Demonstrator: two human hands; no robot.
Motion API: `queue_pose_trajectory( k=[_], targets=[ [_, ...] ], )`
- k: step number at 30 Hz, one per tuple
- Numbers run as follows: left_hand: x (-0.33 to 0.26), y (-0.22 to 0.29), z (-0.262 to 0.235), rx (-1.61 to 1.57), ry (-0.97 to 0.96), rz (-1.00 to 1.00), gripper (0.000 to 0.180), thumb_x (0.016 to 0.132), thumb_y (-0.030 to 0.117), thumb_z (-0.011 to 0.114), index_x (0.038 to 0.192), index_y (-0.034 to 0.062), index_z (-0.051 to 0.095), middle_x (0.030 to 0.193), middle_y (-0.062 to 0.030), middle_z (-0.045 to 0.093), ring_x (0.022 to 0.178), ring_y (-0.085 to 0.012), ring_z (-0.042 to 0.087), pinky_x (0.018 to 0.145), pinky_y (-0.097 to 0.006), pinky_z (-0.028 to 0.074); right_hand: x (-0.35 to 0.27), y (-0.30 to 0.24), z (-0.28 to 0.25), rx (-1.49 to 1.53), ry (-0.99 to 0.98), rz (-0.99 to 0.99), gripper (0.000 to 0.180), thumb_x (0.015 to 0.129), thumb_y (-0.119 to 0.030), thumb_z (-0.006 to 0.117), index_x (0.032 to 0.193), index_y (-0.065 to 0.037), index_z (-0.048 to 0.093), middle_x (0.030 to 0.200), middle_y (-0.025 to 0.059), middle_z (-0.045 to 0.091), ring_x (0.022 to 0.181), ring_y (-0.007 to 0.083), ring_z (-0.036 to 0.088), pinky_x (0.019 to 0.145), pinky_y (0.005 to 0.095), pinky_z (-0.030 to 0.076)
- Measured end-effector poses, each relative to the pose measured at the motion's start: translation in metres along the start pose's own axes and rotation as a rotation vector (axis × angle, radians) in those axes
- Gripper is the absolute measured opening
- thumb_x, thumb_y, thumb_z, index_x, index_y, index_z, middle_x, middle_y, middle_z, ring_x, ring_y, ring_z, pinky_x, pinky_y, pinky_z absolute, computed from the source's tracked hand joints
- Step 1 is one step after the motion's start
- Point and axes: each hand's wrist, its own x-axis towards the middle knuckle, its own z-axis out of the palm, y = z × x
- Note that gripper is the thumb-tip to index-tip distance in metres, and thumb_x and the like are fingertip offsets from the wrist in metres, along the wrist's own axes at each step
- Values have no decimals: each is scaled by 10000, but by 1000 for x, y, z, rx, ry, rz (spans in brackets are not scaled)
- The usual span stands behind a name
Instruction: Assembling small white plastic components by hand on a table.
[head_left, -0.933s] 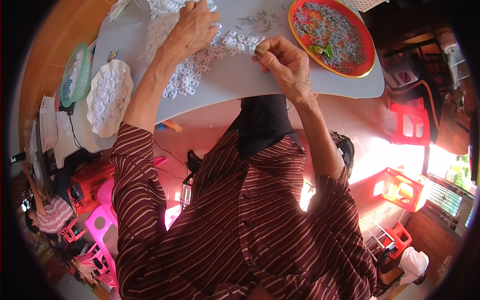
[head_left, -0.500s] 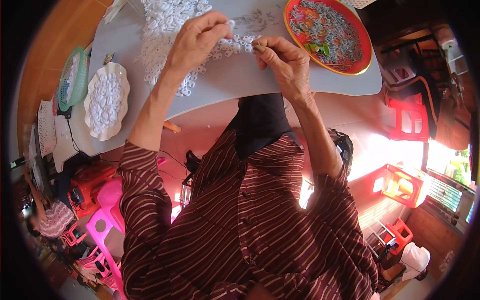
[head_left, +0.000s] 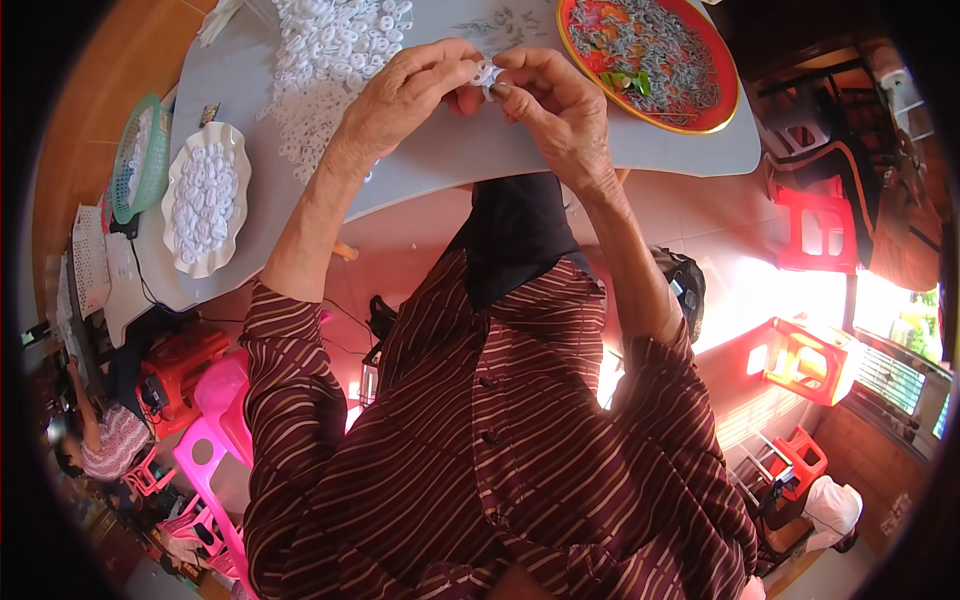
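Note:
Over the grey table (head_left: 680, 150), my left hand (head_left: 405, 98) and my right hand (head_left: 560, 110) meet, fingertips pinched around a small white plastic piece (head_left: 487, 76). Fingers cover much of that piece, so its full shape is hidden. Left of my hands lies a heap of white ring-shaped parts (head_left: 340, 45), with smaller flat white pieces (head_left: 308, 128) spread in front of it. To the right stands a red round tray with a yellow rim (head_left: 736, 100), filled with small grey pin-like parts (head_left: 660, 65). A green scrap (head_left: 627, 83) rests among them.
A white scalloped dish (head_left: 243, 170) of white parts sits at the table's left, near a green basket (head_left: 156, 165). Loose grey parts (head_left: 505, 28) lie beyond my hands. Around the table are pink (head_left: 205, 455) and red stools (head_left: 815, 225). Another person (head_left: 112, 440) is at lower left.
My left hand, which held a white part apart from my right, has moved right until both hands meet at the white piece. The view has shifted slightly.

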Motion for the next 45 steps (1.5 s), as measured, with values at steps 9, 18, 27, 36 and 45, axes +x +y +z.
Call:
queue_pose_trajectory(
  k=[9,18,27,36,45],
  targets=[
    [11,19,-11,451,-308,137,258,906,253,479,839,11,541,656,-30,534,600,-126,477,571,-274,400,-1,-1,-2,-56,-59,-28,234,859,-7,586,1092,11,571,838,24,622,744,57,548,677,193,466],
    [-6,-1,23,335,119,262,298,943,279,474,887,-10,523,633,-112,457,575,-186,408,556,-317,375,0,0,-1,-81,30,-16,250,847,-15,610,1094,7,573,853,32,632,738,67,558,688,201,480],
    [-17,-3,38,230,278,143,311,938,286,463,914,-16,535,665,-106,525,603,-165,482,578,-297,424,-4,4,7,-160,-7,-100,283,797,12,649,1063,20,554,761,43,609,735,112,652,657,228,515],
    [-21,-4,39,216,227,95,352,919,335,433,857,4,536,617,-45,473,589,-126,425,561,-276,362,-6,-8,8,-362,-33,-94,185,806,10,635,962,30,539,753,81,658,713,110,650,631,232,509],
    [-19,-8,37,205,189,132,335,914,317,415,807,13,507,609,-45,447,578,-130,419,554,-289,361,-7,-6,8,-318,-42,-108,149,810,-9,642,919,26,547,742,91,671,698,114,649,626,232,505]
  ],
)
